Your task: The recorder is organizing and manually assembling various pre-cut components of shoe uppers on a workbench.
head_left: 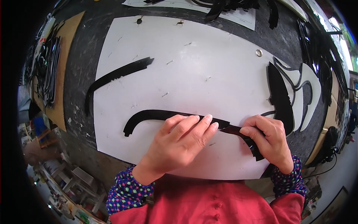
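Note:
A curved black strip lies across a white board, its left end bent downward. The fingers of my left hand are stretched out flat, their tips on the strip's right part. Beside that strip's right end, my right hand pinches a second, shorter dark piece between thumb and fingers. This piece has a reddish sheen and slants down to the right. The two pieces meet near my left fingertips; whether they overlap or only touch is hard to tell.
Another curved black strip overhangs the board's left edge. At right lie wide black pieces and white cut-out templates. Bundles of black strips rest on brown cardboard at far left, with more black pieces on a sheet behind.

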Action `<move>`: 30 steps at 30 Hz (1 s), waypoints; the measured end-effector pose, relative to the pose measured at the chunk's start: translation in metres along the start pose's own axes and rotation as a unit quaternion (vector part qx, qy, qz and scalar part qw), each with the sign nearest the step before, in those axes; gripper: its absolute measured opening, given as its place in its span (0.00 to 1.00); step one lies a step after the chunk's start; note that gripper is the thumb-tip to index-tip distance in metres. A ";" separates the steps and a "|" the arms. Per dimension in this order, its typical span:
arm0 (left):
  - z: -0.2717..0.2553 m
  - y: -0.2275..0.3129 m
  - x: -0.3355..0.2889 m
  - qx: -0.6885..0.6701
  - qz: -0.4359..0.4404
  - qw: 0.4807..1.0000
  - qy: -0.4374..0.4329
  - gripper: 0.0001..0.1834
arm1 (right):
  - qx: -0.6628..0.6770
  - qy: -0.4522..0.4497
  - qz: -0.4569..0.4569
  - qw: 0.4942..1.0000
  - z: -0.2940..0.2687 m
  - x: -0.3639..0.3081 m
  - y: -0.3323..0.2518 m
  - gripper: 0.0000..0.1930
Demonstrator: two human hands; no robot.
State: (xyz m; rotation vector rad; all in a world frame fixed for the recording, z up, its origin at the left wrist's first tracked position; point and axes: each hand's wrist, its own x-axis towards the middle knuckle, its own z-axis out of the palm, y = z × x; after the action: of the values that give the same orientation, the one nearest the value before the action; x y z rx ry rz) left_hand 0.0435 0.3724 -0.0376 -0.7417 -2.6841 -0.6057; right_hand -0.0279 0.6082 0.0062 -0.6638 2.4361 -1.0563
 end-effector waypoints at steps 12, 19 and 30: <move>-0.001 0.000 0.000 0.001 -0.002 1.000 -0.005 0.18 | -0.004 -0.028 0.060 0.998 -0.002 0.005 -0.004 0.06; -0.001 0.000 0.000 0.007 0.001 1.000 -0.007 0.18 | -0.009 -0.024 0.054 0.998 -0.001 0.006 -0.003 0.07; 0.000 0.001 0.002 0.011 0.001 1.000 -0.006 0.17 | -0.006 -0.030 0.054 0.998 -0.002 0.009 -0.003 0.07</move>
State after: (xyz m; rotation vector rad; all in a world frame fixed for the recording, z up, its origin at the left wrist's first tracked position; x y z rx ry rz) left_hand 0.0425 0.3736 -0.0370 -0.7449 -2.6960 -0.5716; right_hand -0.0352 0.6028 0.0087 -0.5535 2.3997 -0.9663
